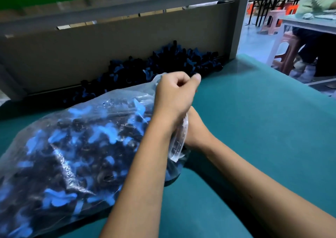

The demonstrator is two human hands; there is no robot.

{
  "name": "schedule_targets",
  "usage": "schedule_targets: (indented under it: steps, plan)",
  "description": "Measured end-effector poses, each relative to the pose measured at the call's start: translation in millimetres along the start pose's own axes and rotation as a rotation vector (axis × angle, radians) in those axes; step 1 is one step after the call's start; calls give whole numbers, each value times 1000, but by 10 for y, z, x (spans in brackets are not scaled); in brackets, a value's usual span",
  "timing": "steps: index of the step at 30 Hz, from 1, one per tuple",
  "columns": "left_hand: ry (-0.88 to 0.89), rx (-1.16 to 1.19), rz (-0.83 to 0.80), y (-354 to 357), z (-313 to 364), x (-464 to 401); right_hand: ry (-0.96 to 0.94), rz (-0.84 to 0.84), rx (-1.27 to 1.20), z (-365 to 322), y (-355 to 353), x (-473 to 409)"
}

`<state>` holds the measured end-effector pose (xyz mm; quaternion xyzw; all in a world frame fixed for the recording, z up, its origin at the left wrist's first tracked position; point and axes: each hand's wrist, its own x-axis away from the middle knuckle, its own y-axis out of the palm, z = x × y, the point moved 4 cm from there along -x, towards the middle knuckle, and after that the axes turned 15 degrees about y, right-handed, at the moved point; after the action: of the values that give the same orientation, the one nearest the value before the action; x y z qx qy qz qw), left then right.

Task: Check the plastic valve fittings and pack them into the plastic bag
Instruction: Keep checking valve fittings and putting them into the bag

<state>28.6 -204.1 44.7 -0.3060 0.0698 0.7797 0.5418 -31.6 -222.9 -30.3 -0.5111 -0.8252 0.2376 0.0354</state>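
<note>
The plastic bag [69, 152] lies on its side on the green surface [254, 119], bulging, clear and crinkled, nearly full of dark fittings with bright blue handles. Its mouth faces the hands and is not sealed, so if the grip slackens or the bag tips, fittings could likely spill out. The left hand [175, 95] pinches the upper rim of the mouth. The right hand [195, 128] is mostly hidden behind it at the lower rim; its grip cannot be told. A loose heap of valve fittings [154, 68] waits behind, against the cardboard wall [109, 46].
</note>
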Motion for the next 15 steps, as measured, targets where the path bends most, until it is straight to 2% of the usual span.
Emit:
schedule_targets:
  steps: [2, 6, 8, 10, 12, 15]
  plan:
    - [25, -158, 13, 19, -134, 15, -31, -28, -145, 43, -18, 15]
    - [-71, -92, 147, -81, -383, 18, 107, -125, -449, 299, -11, -21]
    - [-92, -164, 143, -78, -445, 29, 145, -51, -514, 396, -58, -82]
    - [-100, -334, 54, -22, -488, 62, 177, 106, -566, 499, -205, -222]
    - [-104, -536, -89, 46, -526, 119, 216, 275, -462, 611, -392, -424]
    - [-98, -740, -291, 113, -557, 174, 299, 416, -70, 777, -650, -778]
